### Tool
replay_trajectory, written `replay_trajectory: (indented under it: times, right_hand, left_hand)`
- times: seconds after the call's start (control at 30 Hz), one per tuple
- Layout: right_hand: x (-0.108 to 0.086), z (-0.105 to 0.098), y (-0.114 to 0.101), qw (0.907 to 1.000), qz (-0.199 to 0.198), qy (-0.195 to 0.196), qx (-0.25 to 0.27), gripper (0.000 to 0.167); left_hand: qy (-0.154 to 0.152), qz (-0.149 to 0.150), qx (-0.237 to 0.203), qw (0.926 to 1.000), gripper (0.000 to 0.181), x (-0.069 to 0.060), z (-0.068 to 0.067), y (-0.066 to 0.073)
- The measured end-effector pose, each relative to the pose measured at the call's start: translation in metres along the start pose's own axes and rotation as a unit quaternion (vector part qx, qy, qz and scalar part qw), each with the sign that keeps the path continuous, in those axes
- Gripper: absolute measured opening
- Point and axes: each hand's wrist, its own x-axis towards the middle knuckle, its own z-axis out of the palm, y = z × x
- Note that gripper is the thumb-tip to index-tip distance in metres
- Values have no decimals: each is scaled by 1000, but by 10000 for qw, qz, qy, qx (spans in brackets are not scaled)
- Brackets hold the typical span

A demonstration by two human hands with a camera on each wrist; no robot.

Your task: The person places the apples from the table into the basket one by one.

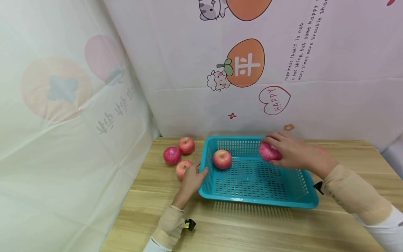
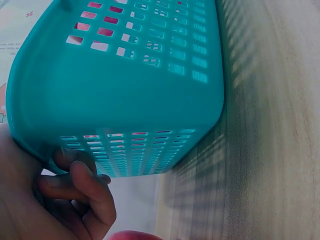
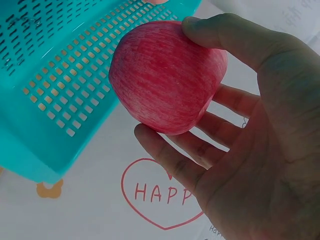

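Observation:
A turquoise plastic basket with perforated walls stands on the table. My left hand grips its left rim; in the left wrist view the curled fingers show at that rim. Over the back right part of the basket, my right hand holds a deep pink apple. The right wrist view shows this streaked apple between thumb and fingertips. Inside the basket, near its left wall, sits a lighter red apple.
Left of the basket lie a magenta apple, a red apple and another apple beside my left hand. A reddish thing shows partly behind my right wrist. A printed white cloth hangs behind the wooden table.

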Motion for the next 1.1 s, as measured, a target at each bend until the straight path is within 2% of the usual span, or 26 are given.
replay_trajectory:
  times: [0.37, 0.53, 1.1]
  right_hand:
    - [4, 7, -6, 9999, 35, -113, -15, 75]
    - [8, 9, -8, 9999, -71, -72, 23, 76]
    - [15, 12, -20, 10000, -65, -50, -16, 77]
  left_hand:
    - [-34, -5, -31, 10000, 45, 0, 0, 1]
    - [0, 16, -22, 10000, 44, 0, 0, 1]
    - [21, 45, 12, 10000, 45, -1, 0, 2]
